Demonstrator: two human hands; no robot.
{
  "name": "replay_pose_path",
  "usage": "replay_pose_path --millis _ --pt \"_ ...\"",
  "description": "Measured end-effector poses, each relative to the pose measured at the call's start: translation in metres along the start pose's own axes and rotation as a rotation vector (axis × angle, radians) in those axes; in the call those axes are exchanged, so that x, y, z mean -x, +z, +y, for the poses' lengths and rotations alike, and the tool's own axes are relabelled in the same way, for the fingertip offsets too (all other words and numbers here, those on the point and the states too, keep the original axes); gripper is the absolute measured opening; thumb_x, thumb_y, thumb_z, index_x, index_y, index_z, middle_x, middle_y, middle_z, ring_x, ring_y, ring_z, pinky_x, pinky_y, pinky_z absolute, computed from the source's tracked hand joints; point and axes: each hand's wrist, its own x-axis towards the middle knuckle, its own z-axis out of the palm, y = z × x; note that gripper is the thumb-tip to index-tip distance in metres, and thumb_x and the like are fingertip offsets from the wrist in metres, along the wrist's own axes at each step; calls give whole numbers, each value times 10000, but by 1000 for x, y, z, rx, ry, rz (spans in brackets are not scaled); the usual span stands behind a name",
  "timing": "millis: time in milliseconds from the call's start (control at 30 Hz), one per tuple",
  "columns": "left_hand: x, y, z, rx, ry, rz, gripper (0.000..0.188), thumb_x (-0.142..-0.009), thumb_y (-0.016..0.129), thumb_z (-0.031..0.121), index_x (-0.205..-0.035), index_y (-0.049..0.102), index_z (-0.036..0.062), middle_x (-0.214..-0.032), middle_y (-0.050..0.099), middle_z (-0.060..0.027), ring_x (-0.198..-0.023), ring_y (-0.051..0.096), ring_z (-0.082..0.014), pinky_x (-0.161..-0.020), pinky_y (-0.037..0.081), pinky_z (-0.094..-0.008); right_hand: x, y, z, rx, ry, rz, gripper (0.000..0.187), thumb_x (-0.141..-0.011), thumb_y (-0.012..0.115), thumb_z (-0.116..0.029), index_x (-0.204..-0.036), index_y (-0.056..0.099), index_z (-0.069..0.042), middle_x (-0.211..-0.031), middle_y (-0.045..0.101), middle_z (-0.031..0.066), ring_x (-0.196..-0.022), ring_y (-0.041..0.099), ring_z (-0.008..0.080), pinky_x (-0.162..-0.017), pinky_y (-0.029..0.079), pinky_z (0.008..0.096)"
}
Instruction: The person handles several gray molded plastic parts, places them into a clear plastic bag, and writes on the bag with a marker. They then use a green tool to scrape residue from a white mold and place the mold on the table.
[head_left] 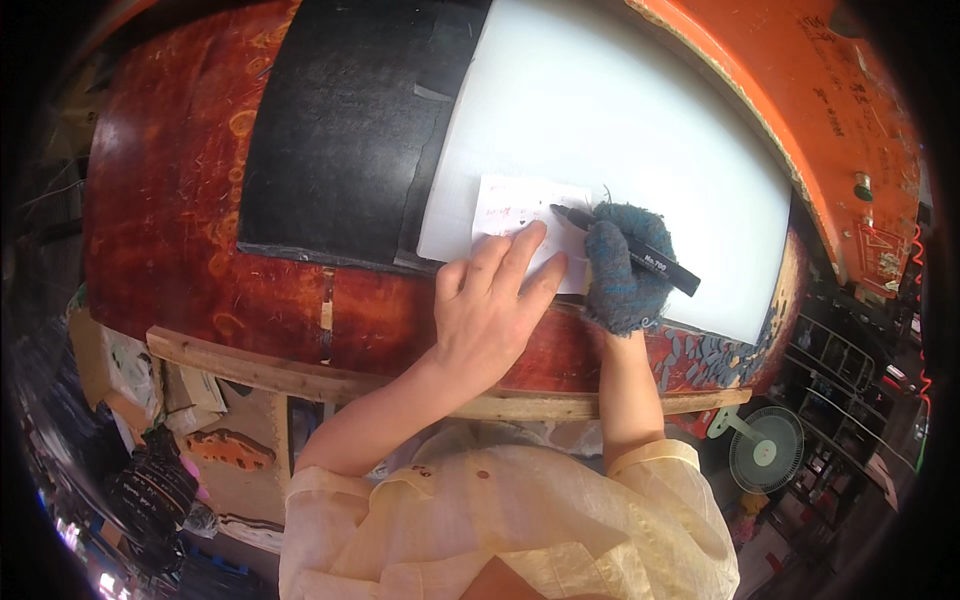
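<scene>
My right hand (630,265), in a dark blue-grey knitted glove, is closed around a black marker pen (662,264). The pen's dark tip points left, over a small white sheet of paper (495,200) that bears faint reddish marks and a few dark ones. My bare left hand (493,310) lies with its fingers stretched out over the paper's lower part, fingertips on it. Under the paper is a large white board (600,100). Whether the pen tip touches the paper I cannot tell.
A black sheet (345,120) lies left of the white board on a reddish-brown wooden table (160,180). Dark flat chips (715,358) are scattered at the table's right end. An orange panel (800,90) rises at the far right. A fan (765,450) stands below the table's right side.
</scene>
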Motion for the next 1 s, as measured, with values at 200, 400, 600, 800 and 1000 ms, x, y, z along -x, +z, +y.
replay_pose_path --millis 200,400,600,800,1000 --pt "-2 -1 0 -11 2 -6 323 -726 611 142 -1045 653 172 -1218 539 -33 -1054 459 -193 -832 288 -317 -1 3 -3 74 -73 18 87 -792 660 -39 -872 668 -6 -798 655 75 -686 604 148 -627 496 285" --pt "-1 1 -2 -22 17 6 325 -722 616 152 -1042 655 185 -1211 545 -23 -1042 463 -186 -823 292 -313 -2 2 1 111 -45 7 82 -802 652 -58 -858 659 2 -768 645 82 -676 605 155 -607 491 280" --pt "0 3 -5 -38 49 35 345 -701 648 166 -1045 657 199 -1207 548 -16 -1036 464 -179 -811 301 -314 -8 -11 8 -217 -49 210 116 -881 534 -138 -878 572 -28 -732 570 52 -594 542 118 -515 439 216" --pt "0 2 -5 -8 38 9 380 -679 682 168 -1056 655 202 -1204 553 0 -1030 463 -177 -816 299 -320 -6 -14 8 -455 110 225 130 -847 585 -145 -887 572 -22 -722 577 62 -587 543 116 -479 420 204" --pt "-1 1 -5 0 35 -8 382 -682 690 182 -1062 654 202 -1214 549 26 -1036 459 -170 -823 292 -323 3 -7 7 -269 59 165 135 -832 592 -142 -859 603 -10 -665 574 41 -507 508 96 -450 389 204"
